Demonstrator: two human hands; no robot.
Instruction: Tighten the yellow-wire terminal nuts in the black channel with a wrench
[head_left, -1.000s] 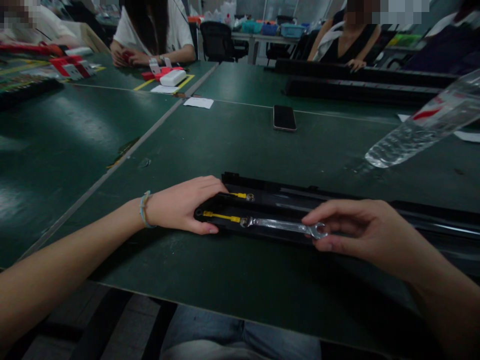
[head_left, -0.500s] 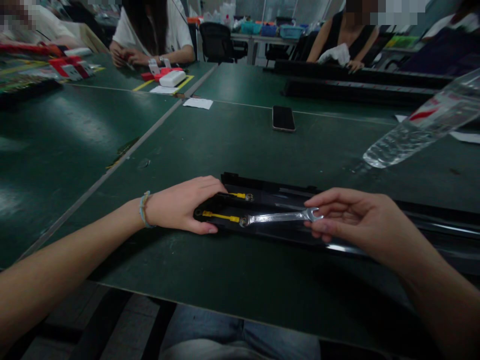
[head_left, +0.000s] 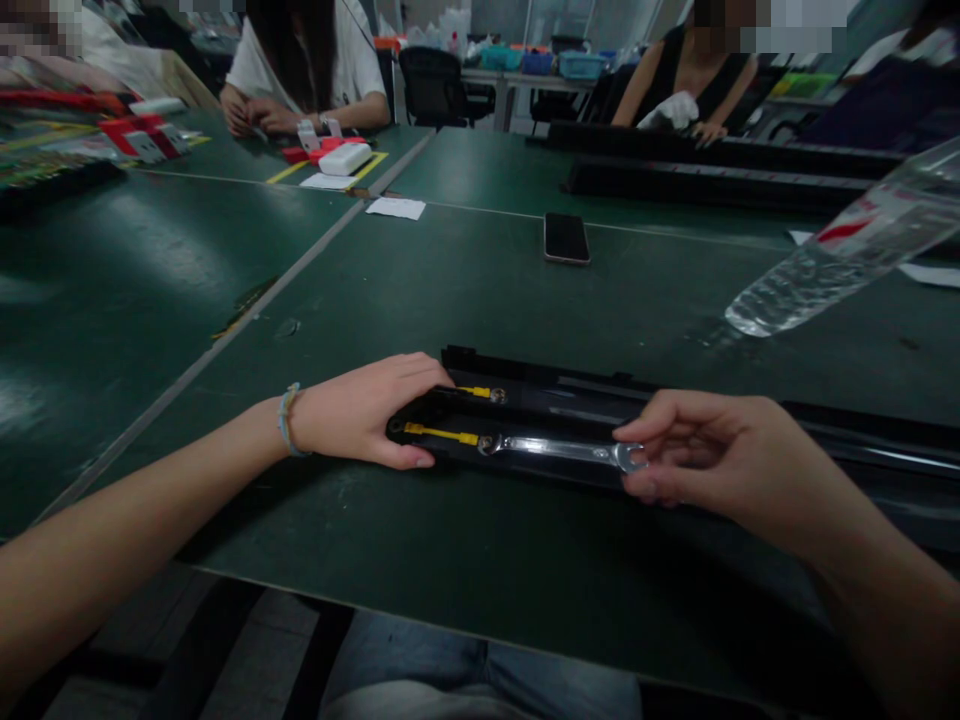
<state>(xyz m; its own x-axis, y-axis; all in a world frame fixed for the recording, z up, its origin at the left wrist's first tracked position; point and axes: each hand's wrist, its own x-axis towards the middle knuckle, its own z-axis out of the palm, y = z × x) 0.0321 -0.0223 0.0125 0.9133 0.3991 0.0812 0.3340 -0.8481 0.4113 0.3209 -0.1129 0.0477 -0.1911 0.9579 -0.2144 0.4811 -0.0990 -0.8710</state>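
Note:
My left hand (head_left: pixel 375 412) grips the left end of a long black housing (head_left: pixel 555 405), thumb on the near side and fingers over the far side. My right hand (head_left: pixel 720 450) pinches the open-jaw end of a silver combination wrench (head_left: pixel 559 449) between thumb and fingers. The wrench's other end sits at a metal nut or bolt (head_left: pixel 487 444) inside the housing. A yellow-sleeved lead (head_left: pixel 439 433) runs from that fastener toward my left hand. Farther back, a second yellow lead (head_left: pixel 472 392) meets another metal fastener (head_left: pixel 498 396).
A phone (head_left: pixel 566 238) lies beyond the housing. At the right, a clear plastic bottle (head_left: pixel 832 250) reaches into view. Other people sit across the green table (head_left: pixel 465 290), one near long black housings (head_left: pixel 712 185). A white box (head_left: pixel 345 158) and red parts lie at the back left.
The wrench's right end has swung slightly toward me, with my right hand moving along with it. My left hand stays where it was.

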